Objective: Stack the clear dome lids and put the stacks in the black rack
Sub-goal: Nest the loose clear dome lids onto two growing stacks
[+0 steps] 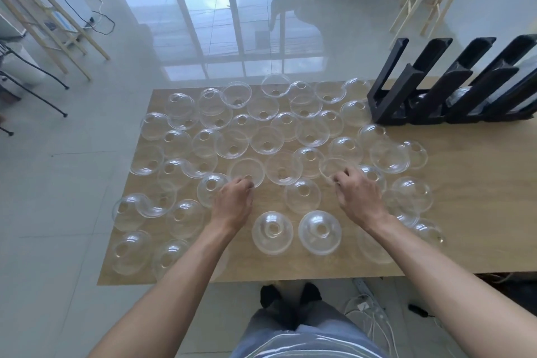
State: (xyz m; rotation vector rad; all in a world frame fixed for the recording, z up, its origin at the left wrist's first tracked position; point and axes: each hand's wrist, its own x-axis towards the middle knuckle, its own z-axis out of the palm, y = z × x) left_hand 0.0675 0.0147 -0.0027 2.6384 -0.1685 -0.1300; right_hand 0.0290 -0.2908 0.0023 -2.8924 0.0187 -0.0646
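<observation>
From the head view, dozens of clear dome lids (263,136) lie scattered singly over the left and middle of the wooden surface (465,197), some dome-up, some flipped rim-up, many touching or overlapping their neighbours. The black rack (441,87) stands at the far right of the surface, well apart from both hands; something pale shows low between its slanted dividers, but whether that is a stack of lids cannot be told. The left hand (234,202) reaches forward with curled fingers at the near rim of an upturned lid (246,173), apparently pinching it. The right hand (359,193) does the same at the rim of another upturned lid (334,167), its fingers bent over the edge. Two dome-up lids (296,232) sit side by side near the front edge between the forearms; whether each is a single lid or a short stack is unclear. By this showing the task is near its start: almost everything is yet to be stacked and racked.
</observation>
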